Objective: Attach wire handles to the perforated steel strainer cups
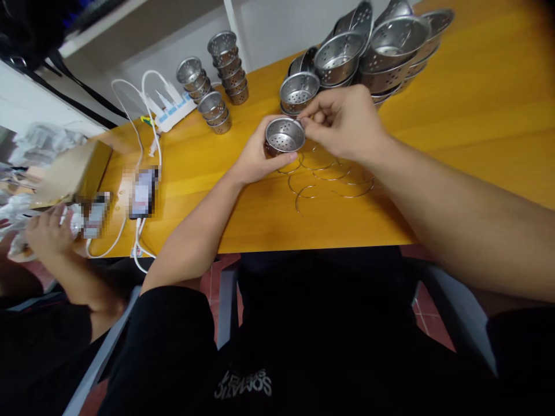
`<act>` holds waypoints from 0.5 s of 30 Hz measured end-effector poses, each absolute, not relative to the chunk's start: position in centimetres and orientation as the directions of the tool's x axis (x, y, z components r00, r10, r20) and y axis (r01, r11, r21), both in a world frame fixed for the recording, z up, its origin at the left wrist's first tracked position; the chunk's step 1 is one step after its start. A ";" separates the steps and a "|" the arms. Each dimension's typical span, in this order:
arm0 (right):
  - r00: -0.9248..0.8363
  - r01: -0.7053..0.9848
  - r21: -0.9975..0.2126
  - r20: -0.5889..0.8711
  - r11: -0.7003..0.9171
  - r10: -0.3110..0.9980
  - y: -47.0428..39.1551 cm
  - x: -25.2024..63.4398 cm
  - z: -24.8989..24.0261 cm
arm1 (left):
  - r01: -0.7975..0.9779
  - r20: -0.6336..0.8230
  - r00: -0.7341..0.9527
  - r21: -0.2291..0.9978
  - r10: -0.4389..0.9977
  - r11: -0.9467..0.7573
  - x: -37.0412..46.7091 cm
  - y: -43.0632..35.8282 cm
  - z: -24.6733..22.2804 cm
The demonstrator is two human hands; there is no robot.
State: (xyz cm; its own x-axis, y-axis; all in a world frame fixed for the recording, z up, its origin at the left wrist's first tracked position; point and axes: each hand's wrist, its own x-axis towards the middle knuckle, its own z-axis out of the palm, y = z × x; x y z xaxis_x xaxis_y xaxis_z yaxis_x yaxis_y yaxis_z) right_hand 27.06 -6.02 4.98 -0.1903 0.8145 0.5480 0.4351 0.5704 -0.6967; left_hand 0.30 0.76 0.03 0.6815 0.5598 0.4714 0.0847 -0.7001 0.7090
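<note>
My left hand (255, 153) is wrapped round a small perforated metal cup (285, 136), its open mouth tilted up toward me. At the cup's right rim, my right hand (342, 118) is closed in a pinch of thumb and forefinger. A thin wire shows at those fingertips, though its far end is hard to see. Several loose curved wires (303, 193) lie on the table just below and to the right of the cup, partly under my right forearm. Right behind the held cup stands another perforated cup (299, 92), stacked on at least one more.
Larger perforated cups (396, 43) are piled at the back right. Small cups stand in stacks (228, 63) at the back left, beside a white power strip (176, 112). A phone (144, 193) with cables lies on the left. A co-worker's hand (50, 231) is at far left near a cardboard box (71, 173).
</note>
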 end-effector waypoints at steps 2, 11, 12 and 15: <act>-0.178 0.403 -0.699 0.573 0.590 0.800 -5.3 27.3 3.8 | 0.062 0.484 0.681 0.709 0.549 -0.702 0.4 0.8 -0.2; -0.146 0.409 -0.709 0.570 0.574 0.809 -5.4 26.9 3.9 | 0.144 0.462 0.689 0.667 0.558 -0.731 0.6 -0.1 -0.2; -0.146 0.415 -0.706 0.571 0.574 0.808 -5.7 26.7 4.3 | 0.156 0.464 0.682 0.663 0.566 -0.732 0.7 -0.2 -0.1; -0.145 0.416 -0.717 0.556 0.560 0.819 -6.4 26.0 5.2 | 0.182 0.488 0.639 0.655 0.594 -0.734 1.1 -0.9 0.2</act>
State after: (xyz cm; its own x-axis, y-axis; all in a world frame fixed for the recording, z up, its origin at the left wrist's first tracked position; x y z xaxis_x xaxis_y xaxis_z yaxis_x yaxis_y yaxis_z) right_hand 25.96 -6.40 5.15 -0.1450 0.8185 0.5559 0.4157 0.5602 -0.7165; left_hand 1.12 -0.86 0.23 0.6391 0.5943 0.4883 0.1817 -0.7335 0.6549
